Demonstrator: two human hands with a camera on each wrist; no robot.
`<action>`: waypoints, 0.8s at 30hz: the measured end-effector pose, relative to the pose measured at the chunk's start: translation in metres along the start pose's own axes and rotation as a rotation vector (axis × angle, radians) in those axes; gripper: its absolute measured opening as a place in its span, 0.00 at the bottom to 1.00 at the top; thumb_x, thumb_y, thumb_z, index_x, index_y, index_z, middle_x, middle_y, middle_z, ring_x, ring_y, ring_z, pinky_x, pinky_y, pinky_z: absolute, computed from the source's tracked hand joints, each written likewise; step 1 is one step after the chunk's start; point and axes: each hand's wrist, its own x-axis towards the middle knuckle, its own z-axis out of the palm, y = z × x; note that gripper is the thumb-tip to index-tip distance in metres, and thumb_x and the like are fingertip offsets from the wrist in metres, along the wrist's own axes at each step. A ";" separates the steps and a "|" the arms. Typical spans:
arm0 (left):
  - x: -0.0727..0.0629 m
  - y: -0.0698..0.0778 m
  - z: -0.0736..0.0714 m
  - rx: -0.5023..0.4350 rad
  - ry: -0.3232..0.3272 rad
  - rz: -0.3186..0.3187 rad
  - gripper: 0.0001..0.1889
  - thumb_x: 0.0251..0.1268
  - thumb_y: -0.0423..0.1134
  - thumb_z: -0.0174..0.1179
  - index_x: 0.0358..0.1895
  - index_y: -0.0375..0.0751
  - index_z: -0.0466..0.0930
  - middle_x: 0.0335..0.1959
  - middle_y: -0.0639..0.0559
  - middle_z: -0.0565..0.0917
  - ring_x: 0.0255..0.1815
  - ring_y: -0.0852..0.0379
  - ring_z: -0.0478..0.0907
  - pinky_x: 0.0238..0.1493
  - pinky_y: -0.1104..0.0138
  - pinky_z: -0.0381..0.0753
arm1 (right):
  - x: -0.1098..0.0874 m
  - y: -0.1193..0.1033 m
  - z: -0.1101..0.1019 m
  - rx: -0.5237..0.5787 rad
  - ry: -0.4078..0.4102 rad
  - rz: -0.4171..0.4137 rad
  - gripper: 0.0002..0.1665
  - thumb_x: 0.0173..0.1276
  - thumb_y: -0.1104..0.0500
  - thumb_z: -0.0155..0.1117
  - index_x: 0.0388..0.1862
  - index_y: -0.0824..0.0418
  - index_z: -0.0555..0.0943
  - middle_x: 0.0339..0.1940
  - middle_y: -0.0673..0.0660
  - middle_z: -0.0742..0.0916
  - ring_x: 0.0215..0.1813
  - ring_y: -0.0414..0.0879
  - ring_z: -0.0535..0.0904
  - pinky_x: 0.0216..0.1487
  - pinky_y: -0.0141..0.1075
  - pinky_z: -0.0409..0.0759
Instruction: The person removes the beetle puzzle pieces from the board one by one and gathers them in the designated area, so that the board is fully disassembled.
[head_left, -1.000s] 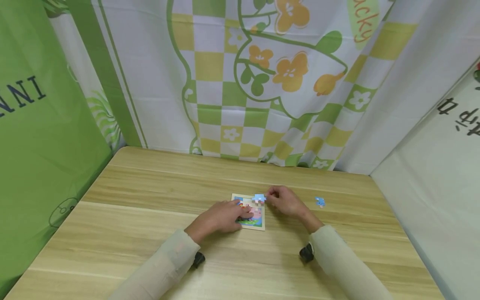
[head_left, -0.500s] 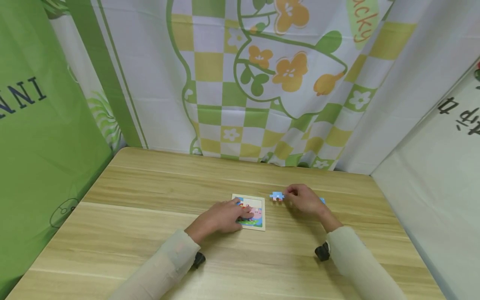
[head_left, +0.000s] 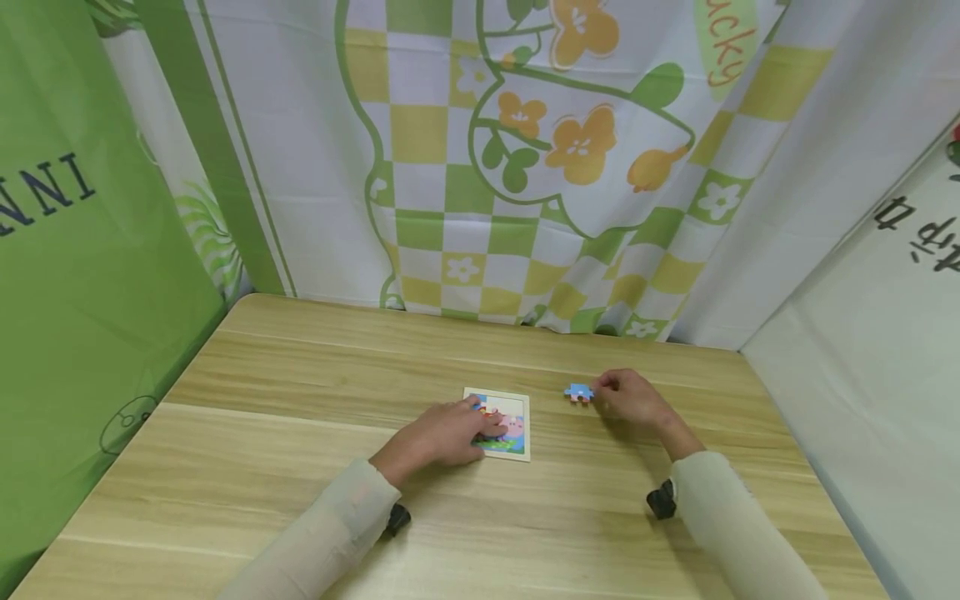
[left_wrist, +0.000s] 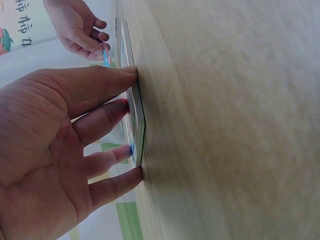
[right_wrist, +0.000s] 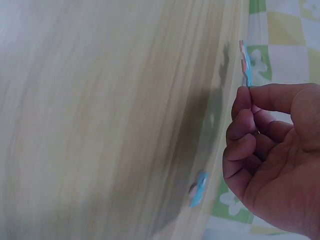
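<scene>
My left hand (head_left: 448,432) rests on a small jigsaw puzzle board (head_left: 522,450) with a pale frame and a cartoon pig picture. In the left wrist view, fairly straight fingers (left_wrist: 105,120) touch the board's surface and edge (left_wrist: 139,135). A bare pale patch shows at the board's upper right. To the right of it, my right hand (head_left: 633,398) pinches a blue and pink puzzle piece (head_left: 579,392) between thumb and index finger, held above the table in the right wrist view. Below that hand, another blue puzzle piece (right_wrist: 199,190) lies on the table; the hand hides it in the head view.
The wooden table (head_left: 315,350) reaches back to a checked, flowered curtain (head_left: 480,208). A green cloth (head_left: 75,275) hangs on the left and a white one (head_left: 862,333) on the right. A black wrist camera (head_left: 662,500) sits below the right sleeve.
My right hand has moved right with the pinched puzzle piece, from over the board's upper right corner to beside it, now covering the loose piece. The left hand and board have stayed put.
</scene>
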 end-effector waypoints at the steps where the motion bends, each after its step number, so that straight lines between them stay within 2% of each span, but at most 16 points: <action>1: 0.000 0.000 0.000 -0.002 0.000 0.000 0.28 0.69 0.41 0.65 0.72 0.62 0.76 0.76 0.60 0.69 0.79 0.44 0.59 0.65 0.44 0.73 | 0.000 0.002 -0.001 -0.002 0.001 0.008 0.13 0.79 0.62 0.57 0.45 0.68 0.85 0.43 0.60 0.87 0.42 0.49 0.77 0.44 0.44 0.75; 7: 0.000 0.000 0.000 0.018 -0.003 -0.003 0.28 0.70 0.42 0.65 0.72 0.63 0.76 0.76 0.57 0.69 0.79 0.44 0.59 0.63 0.45 0.74 | -0.002 0.011 -0.006 -0.007 -0.006 0.040 0.12 0.78 0.62 0.57 0.44 0.69 0.85 0.41 0.59 0.87 0.39 0.49 0.75 0.40 0.42 0.73; 17: -0.001 0.000 -0.001 0.011 -0.004 -0.006 0.28 0.69 0.42 0.65 0.72 0.62 0.76 0.77 0.57 0.68 0.79 0.45 0.59 0.64 0.45 0.73 | -0.003 0.017 -0.010 -0.020 -0.016 0.070 0.12 0.76 0.61 0.60 0.45 0.69 0.86 0.40 0.58 0.87 0.41 0.50 0.76 0.44 0.44 0.74; 24: -0.001 0.000 -0.001 0.020 -0.007 -0.011 0.28 0.69 0.43 0.65 0.72 0.62 0.75 0.77 0.54 0.68 0.79 0.46 0.59 0.62 0.46 0.75 | 0.000 0.017 -0.007 -0.026 0.000 0.075 0.13 0.77 0.60 0.60 0.42 0.69 0.85 0.29 0.56 0.84 0.31 0.47 0.74 0.34 0.41 0.73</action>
